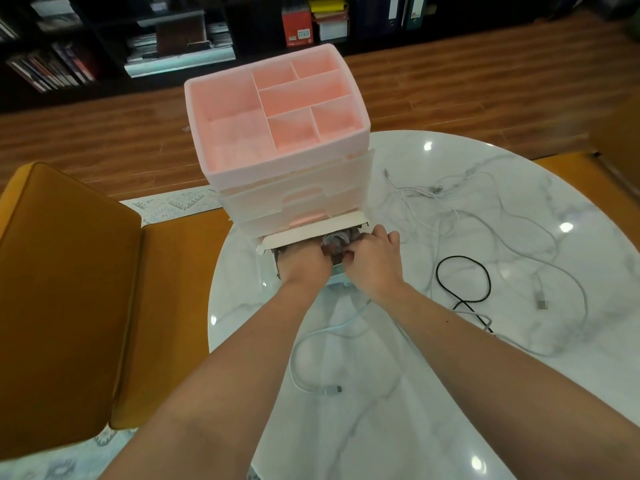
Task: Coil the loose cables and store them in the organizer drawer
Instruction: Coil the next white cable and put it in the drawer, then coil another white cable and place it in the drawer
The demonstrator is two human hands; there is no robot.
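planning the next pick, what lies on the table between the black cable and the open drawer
Head view: only bare marble table between the black cable and the drawer; the right hand sits at the drawer's edge.

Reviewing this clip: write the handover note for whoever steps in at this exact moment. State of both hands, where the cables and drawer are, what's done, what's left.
Left hand: inside the open bottom drawer of the pink organizer, fingers hidden, grip unclear.
Right hand: at the drawer's front, fingers curled on a bundle in the drawer; what the bundle is cannot be told.
Still loose on the marble table: the tangled white cables on the right, a black cable and a light blue cable near the front.
Done: drawer open.
Left: coil each loose cable, put it in the drawer, shut the drawer.
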